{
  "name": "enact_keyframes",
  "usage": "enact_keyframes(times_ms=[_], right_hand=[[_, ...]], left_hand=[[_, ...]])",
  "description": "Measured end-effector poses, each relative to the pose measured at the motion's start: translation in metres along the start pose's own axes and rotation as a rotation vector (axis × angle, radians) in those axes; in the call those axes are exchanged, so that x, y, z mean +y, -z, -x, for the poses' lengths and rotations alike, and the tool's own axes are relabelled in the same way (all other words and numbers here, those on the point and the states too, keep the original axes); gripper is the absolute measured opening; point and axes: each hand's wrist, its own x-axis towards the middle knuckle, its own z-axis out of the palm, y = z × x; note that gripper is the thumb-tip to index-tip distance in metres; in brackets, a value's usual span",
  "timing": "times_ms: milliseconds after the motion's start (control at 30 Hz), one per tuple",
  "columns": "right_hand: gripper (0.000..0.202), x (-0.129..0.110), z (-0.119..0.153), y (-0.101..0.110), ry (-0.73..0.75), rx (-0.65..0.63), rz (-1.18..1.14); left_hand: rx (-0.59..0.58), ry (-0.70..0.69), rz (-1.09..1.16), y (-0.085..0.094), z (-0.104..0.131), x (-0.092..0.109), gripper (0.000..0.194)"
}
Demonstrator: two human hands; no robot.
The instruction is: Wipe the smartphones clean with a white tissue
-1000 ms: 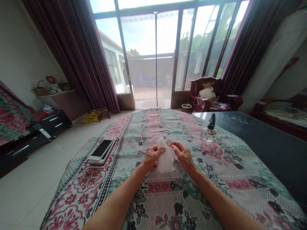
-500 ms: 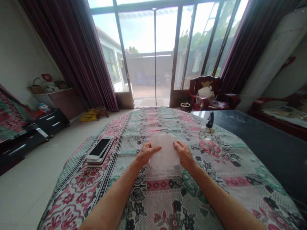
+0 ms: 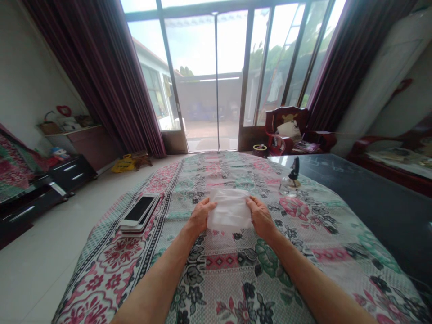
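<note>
A whitish, translucent thin sheet [image 3: 230, 210], like a soft wipe or plastic film, is stretched between my two hands over the patterned cloth [image 3: 222, 261]. My left hand [image 3: 201, 213] pinches its left edge, thumb on top. The right edge is gripped by my right hand [image 3: 260, 217], with the fingers behind it mostly hidden. Faint creases run across the sheet. To the left lies a small stack of phones or tablets, the top phone [image 3: 139, 210] white with a dark screen. A clear bottle with a black pump top [image 3: 294, 173] stands to the right.
A dark glossy tabletop [image 3: 364, 180] borders the cloth on the right. Behind it is a carved wooden chair [image 3: 286, 128]. A yellow bag [image 3: 122, 164] sits on the floor at left, near a black drawer cabinet [image 3: 72, 173]. Glass doors [image 3: 202, 90] stand ahead.
The sheet has been pulled wider and flatter, and now shows creases across it. My left hand has shifted slightly left, its thumb nearer the sheet's edge. Bottle and phones stay put.
</note>
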Motion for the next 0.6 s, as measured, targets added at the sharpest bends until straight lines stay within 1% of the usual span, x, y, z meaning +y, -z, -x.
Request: enact_keyframes(times_ms=[100,133,167,200,233,300,367,400,500,600], right_hand=[[0.073,-0.002,0.001,0.000,0.021,0.000,0.021],[0.080,-0.002,0.002,0.000,0.033,-0.020,0.029],[0.085,-0.002,0.003,0.001,0.039,-0.055,0.038],[0.086,-0.002,0.003,0.001,0.038,-0.100,0.052],[0.082,-0.002,0.004,0.001,0.028,-0.146,0.072],[0.069,-0.001,0.004,0.001,0.015,-0.196,0.127],[0.057,0.001,0.004,0.001,0.028,-0.185,0.180],[0.055,0.002,0.003,0.002,0.046,-0.166,0.197],[0.054,0.005,-0.001,0.005,0.094,-0.112,0.244],[0.053,0.005,-0.005,0.009,0.135,-0.065,0.314]], left_hand=[[0.096,-0.042,-0.031,0.002,-0.002,0.000,0.089],[0.127,-0.056,-0.050,0.003,-0.003,-0.001,0.096],[0.150,-0.071,-0.076,0.004,-0.004,-0.001,0.098],[0.164,-0.083,-0.103,0.005,-0.004,-0.002,0.096],[0.169,-0.092,-0.126,0.005,-0.005,-0.003,0.090],[0.184,-0.090,-0.150,0.006,-0.006,-0.004,0.072],[0.186,-0.077,-0.138,0.005,-0.005,-0.004,0.057],[0.182,-0.073,-0.129,0.004,-0.004,-0.003,0.053],[0.143,-0.068,-0.137,0.003,0.000,0.003,0.055],[0.050,-0.077,-0.270,0.005,0.002,0.009,0.062]])
